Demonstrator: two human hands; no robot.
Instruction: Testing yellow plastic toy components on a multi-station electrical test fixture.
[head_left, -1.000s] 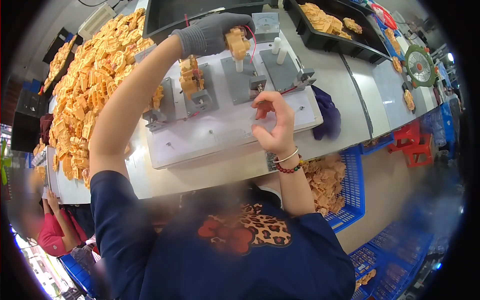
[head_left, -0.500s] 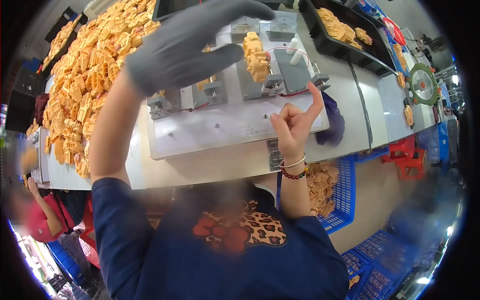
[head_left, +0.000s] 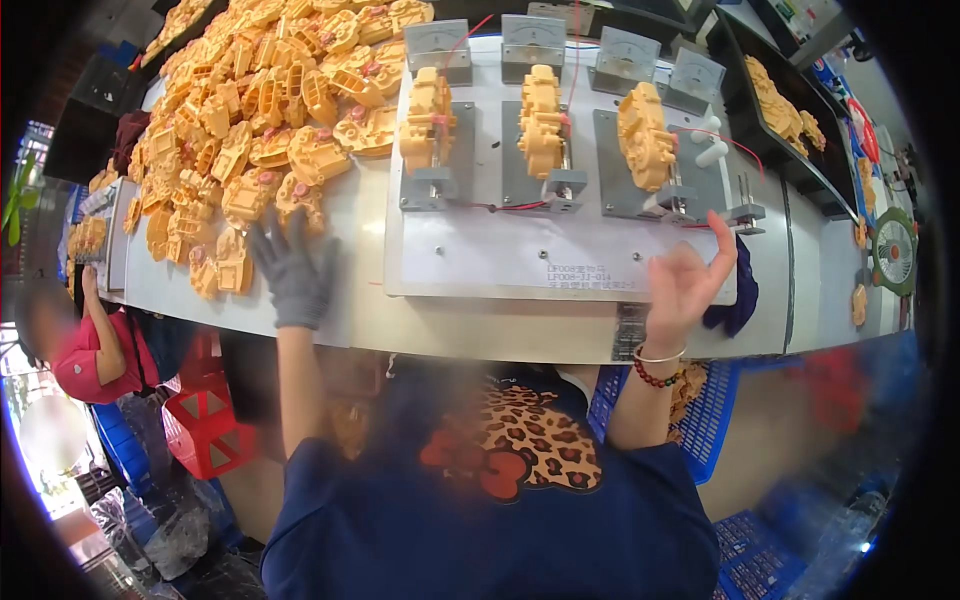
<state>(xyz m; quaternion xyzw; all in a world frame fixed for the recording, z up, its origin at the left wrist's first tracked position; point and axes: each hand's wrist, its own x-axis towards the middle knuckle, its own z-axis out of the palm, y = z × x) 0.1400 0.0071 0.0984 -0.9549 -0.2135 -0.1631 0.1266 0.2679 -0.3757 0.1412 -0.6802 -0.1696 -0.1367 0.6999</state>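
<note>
From above, the person's left hand point(head_left: 293, 272), in a grey glove, is stretched out with fingers spread wide, holding nothing, its fingertips just reaching the near edge of a big pile of yellow plastic parts point(head_left: 260, 120) heaped on the left of the bench point(head_left: 360, 310). The closest parts lie right at the fingertips; whether the glove actually touches one is hard to tell, since the hand is blurred. The right hand point(head_left: 685, 280) is bare, raised over the front right corner of a white test board point(head_left: 520, 250), fingers loosely curled with one finger pointing up, gripping nothing that I can see; a bracelet and a bead band sit on that wrist. On the board stand three grey fixtures, each carrying a yellow part: left part point(head_left: 428, 105), middle part point(head_left: 540, 120), right part point(head_left: 645, 135). Four small meters point(head_left: 533, 40) line the board's far edge, with red wires running down to the fixtures. A dark blue cloth point(head_left: 740, 300) lies just right of the raised hand. Further right, a black tray point(head_left: 790, 100) holds more yellow parts. A blue basket point(head_left: 715, 430) sits under the bench, and another person in a red top point(head_left: 95, 350) is at the far left.
</note>
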